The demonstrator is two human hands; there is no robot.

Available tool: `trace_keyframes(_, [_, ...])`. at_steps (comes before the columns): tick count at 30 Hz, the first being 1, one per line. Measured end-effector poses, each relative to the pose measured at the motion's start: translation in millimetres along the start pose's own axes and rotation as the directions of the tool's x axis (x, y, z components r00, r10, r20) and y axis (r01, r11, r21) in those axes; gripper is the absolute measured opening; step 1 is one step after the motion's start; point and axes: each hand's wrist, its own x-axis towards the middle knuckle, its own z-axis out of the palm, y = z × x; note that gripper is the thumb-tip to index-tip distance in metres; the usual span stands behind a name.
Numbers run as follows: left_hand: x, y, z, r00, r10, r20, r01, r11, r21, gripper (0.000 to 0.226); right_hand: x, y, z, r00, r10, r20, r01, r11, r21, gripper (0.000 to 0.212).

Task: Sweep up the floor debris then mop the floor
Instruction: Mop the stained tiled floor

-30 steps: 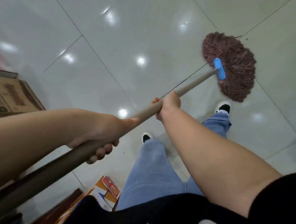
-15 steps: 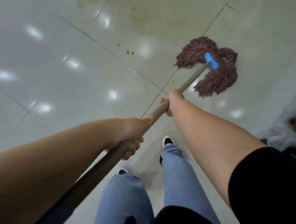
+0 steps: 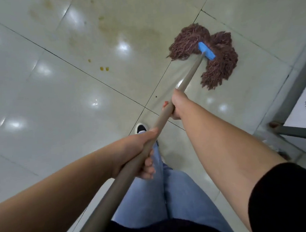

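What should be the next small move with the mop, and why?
Probably sweep the mop head leftward over the yellowish spots: both the left hand and the right hand grip the handle, and those spots lie unwiped left of the head.

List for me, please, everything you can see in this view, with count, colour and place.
Mop head: one, reddish-brown strings, blue clamp, on the floor, upper right.
Mop handle: one, beige, running from the clamp to bottom left.
Spots: a few, yellowish, left of the mop head.
Floor tiles: pale glossy, dark joints.
Metal frame: grey, right edge.
Shoe: one showing, black and white, centre.
Jeans: blue, bottom centre.
Left hand: grips the handle, nearer.
Right hand: grips it further down.
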Motion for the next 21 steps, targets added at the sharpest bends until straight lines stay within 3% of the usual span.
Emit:
trace_keyframes(4, [-15.2, 26.7, -9.4, 0.999, -0.033, -0.012, 0.033, 0.999, 0.020, 0.053, -3.4, -25.9, 14.3, 0.999, 0.041, -0.019, -0.041, 0.999, 0.009, 0.027])
trace_keyframes(10, [-19.8, 81.6, 24.3, 0.995, -0.096, -0.022, 0.095, 0.995, -0.011, 0.058, 4.3, -77.7, -6.6, 0.999, 0.049, -0.005, -0.050, 0.999, -0.018, 0.021])
trace_keyframes(21, [42.3, 293.3, 123.6, 0.999, -0.035, -0.037, 0.033, 0.997, -0.066, 0.053, 77.1, -312.2, -73.7, 1.000, -0.005, 0.020, 0.007, 0.990, -0.141, 0.018])
